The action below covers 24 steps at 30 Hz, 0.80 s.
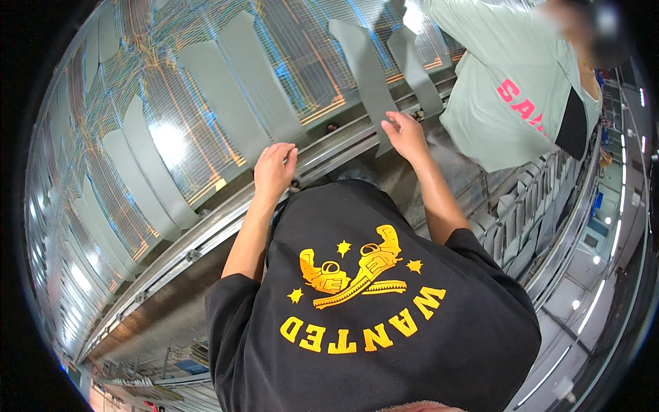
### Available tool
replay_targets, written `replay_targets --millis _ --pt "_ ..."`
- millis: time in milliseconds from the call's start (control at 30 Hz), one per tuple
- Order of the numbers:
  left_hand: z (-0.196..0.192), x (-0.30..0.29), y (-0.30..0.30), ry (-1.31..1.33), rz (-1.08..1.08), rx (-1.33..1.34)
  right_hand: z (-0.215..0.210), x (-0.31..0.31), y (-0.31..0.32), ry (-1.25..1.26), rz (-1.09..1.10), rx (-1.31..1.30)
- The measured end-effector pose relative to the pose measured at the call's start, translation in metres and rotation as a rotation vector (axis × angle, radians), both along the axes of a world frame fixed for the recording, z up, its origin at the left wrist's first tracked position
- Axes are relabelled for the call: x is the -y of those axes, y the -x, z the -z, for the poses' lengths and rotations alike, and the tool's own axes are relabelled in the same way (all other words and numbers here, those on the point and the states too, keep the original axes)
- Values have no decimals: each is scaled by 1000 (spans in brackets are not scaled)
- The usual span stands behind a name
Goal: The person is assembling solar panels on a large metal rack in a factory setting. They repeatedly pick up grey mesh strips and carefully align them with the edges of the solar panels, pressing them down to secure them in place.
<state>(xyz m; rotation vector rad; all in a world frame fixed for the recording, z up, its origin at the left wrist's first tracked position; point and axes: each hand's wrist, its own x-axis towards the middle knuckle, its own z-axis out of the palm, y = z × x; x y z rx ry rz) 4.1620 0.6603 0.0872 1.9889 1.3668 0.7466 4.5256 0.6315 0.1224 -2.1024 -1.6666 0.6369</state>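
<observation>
My left hand point(274, 172) is at the table's near edge, just below the lower end of a broad grey flat piece point(223, 96). Its fingers are loosely bent, with nothing visible in them. Further right, my right hand point(408, 139) has its thumb and fingers apart, beside a long grey strip point(367, 72) whose lower end hangs over the metal rail point(329, 159). Whether the fingertips touch this strip is hard to tell. Another grey piece point(264, 75) lies right of the broad one, and a narrower strip point(415, 72) lies further right.
The long table point(316, 62) has a shiny surface with orange and blue lines. More grey pieces point(147, 172) lie along it to the left. A co-worker in a pale green shirt point(508, 96) stands close on the right. Several grey pieces point(528, 213) hang in a row behind.
</observation>
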Motion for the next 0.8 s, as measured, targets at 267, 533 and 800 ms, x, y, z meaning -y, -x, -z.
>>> replay_targets --millis 267,533,800 --pt "-3 -16 -157 429 -31 2 17 -52 -98 -76 -56 -156" --pt "-6 4 -164 495 -172 13 38 -81 -75 329 -221 141" --pt "-24 55 -136 443 -556 89 21 -137 -76 92 -154 -731"
